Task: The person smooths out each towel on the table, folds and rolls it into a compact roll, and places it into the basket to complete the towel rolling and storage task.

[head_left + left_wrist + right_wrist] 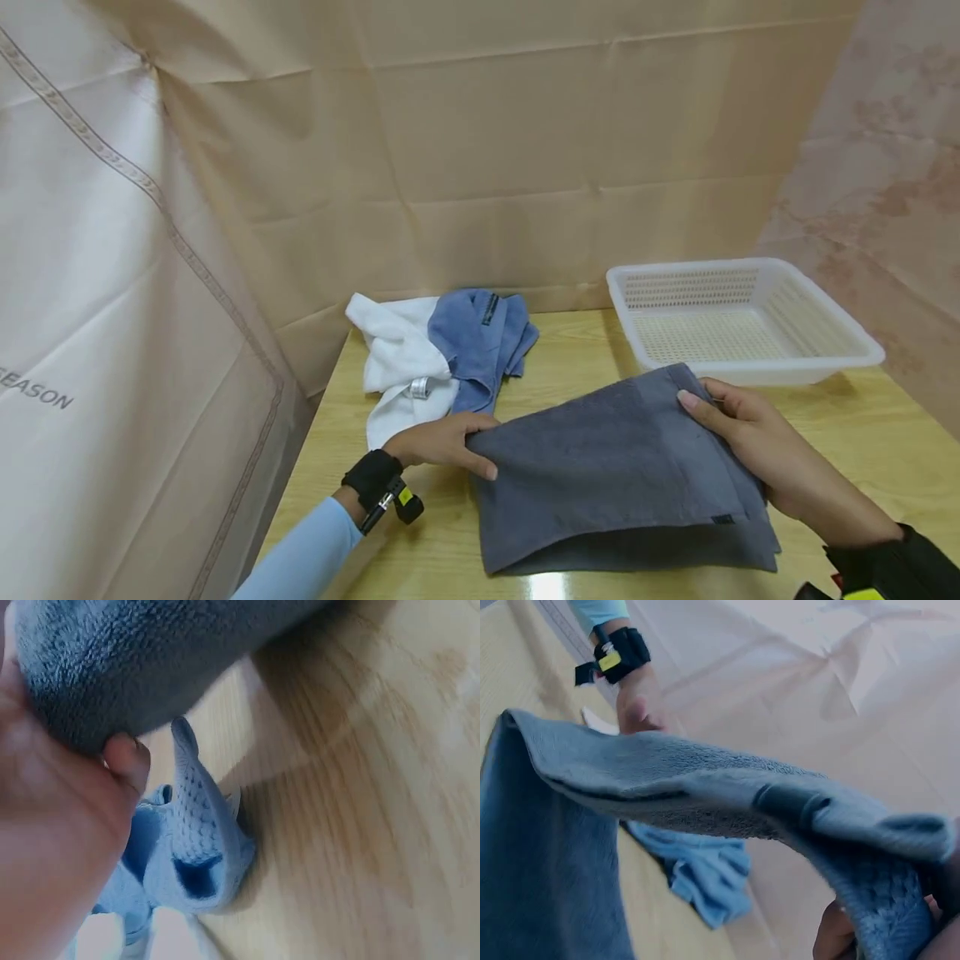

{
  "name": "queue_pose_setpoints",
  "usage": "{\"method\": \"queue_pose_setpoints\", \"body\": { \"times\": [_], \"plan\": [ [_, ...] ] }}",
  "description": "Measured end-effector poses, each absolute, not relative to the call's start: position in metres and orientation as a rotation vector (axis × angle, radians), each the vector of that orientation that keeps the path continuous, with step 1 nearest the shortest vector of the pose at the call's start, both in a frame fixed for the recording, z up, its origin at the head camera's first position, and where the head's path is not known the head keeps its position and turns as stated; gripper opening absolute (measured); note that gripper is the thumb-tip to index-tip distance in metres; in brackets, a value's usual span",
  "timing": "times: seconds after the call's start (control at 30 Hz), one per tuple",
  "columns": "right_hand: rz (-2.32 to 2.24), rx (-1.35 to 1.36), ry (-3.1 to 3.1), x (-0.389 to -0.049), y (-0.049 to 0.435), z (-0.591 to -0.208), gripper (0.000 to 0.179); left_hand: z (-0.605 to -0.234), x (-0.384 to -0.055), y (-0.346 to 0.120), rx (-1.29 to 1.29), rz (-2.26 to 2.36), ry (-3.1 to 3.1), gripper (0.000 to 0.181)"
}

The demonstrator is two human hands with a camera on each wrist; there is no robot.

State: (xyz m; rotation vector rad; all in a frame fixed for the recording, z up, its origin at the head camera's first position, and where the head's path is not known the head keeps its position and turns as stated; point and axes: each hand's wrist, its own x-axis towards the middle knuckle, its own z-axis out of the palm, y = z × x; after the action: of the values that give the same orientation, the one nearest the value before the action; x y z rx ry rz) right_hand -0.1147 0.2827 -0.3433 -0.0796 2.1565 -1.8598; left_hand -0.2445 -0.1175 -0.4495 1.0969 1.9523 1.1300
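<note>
A dark grey towel (600,467), folded over, is held up between both hands above the front of the table. My left hand (446,442) pinches its left upper corner, thumb in front and fingers behind. At the other upper corner my right hand (757,442) grips the cloth, its thumb lying on the near face. The lower edges hang apart in layers, with a small dark label near the right. In the left wrist view, the towel's fuzzy underside (135,660) curves over the left palm. The right wrist view shows its folded edge (690,784) stretching between the hands.
Behind the left hand lie a crumpled white towel (405,350) and a crumpled blue towel (476,337), side by side. A white perforated plastic basket (750,365) stands at the back right. Fabric sheets (487,150) hang behind and beside the wooden table (337,417).
</note>
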Motion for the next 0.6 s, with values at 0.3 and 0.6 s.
{"method": "queue_pose_setpoints", "body": {
  "times": [0.3,0.6],
  "plan": [
    [-1.613,0.149,2.336,-0.127,0.325,-0.396,0.063,-0.469,-0.25,-0.121,1.128,0.953,2.235,0.034],
    [-1.177,0.139,2.771,-0.13,0.343,-0.465,0.05,-0.481,-0.249,-0.112,1.233,0.743,2.495,0.023]
  ]
}}
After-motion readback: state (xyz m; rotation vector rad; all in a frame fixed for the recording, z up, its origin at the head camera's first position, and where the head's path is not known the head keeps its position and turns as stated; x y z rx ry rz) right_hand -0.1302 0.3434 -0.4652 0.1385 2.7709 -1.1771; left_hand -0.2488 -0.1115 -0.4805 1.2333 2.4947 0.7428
